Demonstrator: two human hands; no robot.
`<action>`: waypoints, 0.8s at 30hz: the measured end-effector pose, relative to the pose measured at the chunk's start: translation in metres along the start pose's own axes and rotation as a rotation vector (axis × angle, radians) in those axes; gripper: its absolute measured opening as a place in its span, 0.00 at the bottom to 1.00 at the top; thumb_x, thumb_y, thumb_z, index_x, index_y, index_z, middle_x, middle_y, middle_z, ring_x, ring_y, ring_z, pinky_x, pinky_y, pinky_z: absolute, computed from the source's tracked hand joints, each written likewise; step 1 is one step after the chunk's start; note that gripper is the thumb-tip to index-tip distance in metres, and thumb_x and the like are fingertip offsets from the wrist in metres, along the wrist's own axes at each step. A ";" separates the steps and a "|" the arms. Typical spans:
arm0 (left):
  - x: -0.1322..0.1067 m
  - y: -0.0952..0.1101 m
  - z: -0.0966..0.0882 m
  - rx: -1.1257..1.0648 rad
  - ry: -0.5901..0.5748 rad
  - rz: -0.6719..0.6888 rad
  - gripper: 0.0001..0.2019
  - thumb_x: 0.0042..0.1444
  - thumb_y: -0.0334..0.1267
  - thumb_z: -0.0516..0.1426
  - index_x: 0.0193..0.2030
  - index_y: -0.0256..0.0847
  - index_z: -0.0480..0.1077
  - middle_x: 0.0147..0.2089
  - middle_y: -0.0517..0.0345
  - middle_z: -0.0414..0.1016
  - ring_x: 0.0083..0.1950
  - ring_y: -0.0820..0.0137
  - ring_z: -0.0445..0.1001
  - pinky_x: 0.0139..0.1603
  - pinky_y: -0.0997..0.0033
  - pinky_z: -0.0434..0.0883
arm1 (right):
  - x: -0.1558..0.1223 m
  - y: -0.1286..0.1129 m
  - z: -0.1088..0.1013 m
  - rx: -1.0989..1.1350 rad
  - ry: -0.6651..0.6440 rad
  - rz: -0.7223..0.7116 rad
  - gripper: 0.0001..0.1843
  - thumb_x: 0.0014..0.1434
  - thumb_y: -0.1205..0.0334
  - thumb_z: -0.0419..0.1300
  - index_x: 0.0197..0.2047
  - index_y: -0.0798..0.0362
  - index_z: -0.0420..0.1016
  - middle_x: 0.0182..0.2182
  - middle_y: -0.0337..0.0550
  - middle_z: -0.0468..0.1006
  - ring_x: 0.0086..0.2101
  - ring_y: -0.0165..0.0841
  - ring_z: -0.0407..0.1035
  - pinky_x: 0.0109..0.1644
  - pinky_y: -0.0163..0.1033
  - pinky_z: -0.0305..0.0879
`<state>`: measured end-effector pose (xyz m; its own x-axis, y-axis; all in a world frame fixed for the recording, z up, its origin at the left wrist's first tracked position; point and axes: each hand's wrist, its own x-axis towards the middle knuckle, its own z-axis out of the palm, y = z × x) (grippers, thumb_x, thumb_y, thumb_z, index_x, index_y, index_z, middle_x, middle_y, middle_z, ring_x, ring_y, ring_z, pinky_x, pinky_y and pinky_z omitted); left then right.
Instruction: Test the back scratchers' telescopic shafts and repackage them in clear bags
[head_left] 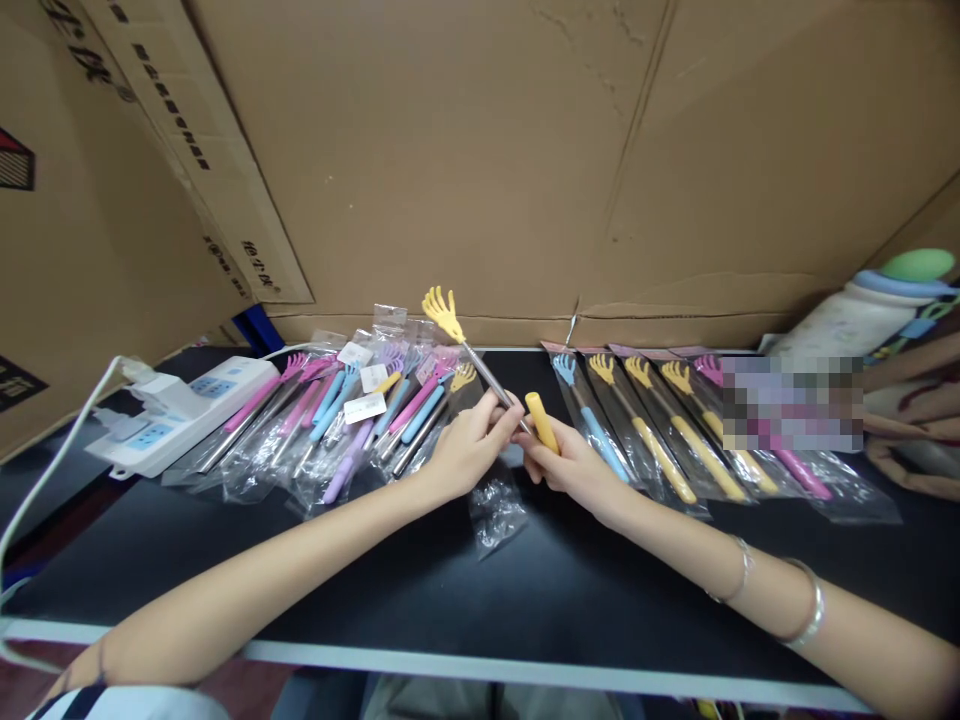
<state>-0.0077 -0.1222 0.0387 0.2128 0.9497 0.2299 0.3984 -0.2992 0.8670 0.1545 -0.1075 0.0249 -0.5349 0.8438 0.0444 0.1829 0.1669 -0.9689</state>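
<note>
My left hand [469, 445] is closed around the metal rod of a back scratcher [487, 370]. Its yellow claw-shaped head points up and to the left, above the table. Close beside it, my right hand [574, 465] is closed on a yellow handle [541, 424], whose rounded end sticks up past the fingers. The rod's lower end is hidden between the hands, so I cannot tell whether it touches the handle. A crumpled clear plastic bag [496, 512] lies under my hands.
Bagged back scratchers [352, 410] are heaped at left beside a white power strip [180, 415]. More bagged ones [660, 450] lie in a row at right. A white bottle [844, 325] and what look like fingers [911, 455] are farther right. Cardboard [450, 150] walls the back.
</note>
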 end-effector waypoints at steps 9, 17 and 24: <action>0.001 -0.026 0.011 -0.770 0.088 -0.240 0.12 0.54 0.49 0.51 0.33 0.42 0.58 0.20 0.68 0.62 0.19 0.77 0.65 0.22 0.79 0.64 | -0.014 0.009 -0.007 -0.006 -0.091 0.011 0.21 0.62 0.44 0.49 0.49 0.51 0.59 0.26 0.33 0.71 0.12 0.19 0.53 0.14 0.27 0.52; 0.010 -0.033 0.005 -0.809 0.100 -0.272 0.10 0.54 0.46 0.50 0.30 0.41 0.57 0.17 0.69 0.59 0.17 0.77 0.62 0.19 0.81 0.59 | -0.020 0.002 -0.005 -0.006 -0.227 0.091 0.22 0.64 0.45 0.45 0.53 0.52 0.55 0.16 0.29 0.68 0.14 0.25 0.59 0.17 0.28 0.53; 0.015 -0.036 0.003 -0.792 0.085 -0.284 0.11 0.54 0.46 0.50 0.29 0.41 0.56 0.15 0.69 0.59 0.16 0.78 0.59 0.19 0.81 0.56 | -0.026 -0.003 0.001 -0.069 -0.207 0.041 0.19 0.65 0.47 0.44 0.49 0.53 0.57 0.15 0.28 0.64 0.17 0.25 0.56 0.22 0.30 0.53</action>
<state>-0.0165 -0.0976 0.0097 0.1189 0.9922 -0.0382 -0.3227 0.0750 0.9435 0.1672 -0.1306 0.0267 -0.6827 0.7289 -0.0524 0.2602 0.1755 -0.9495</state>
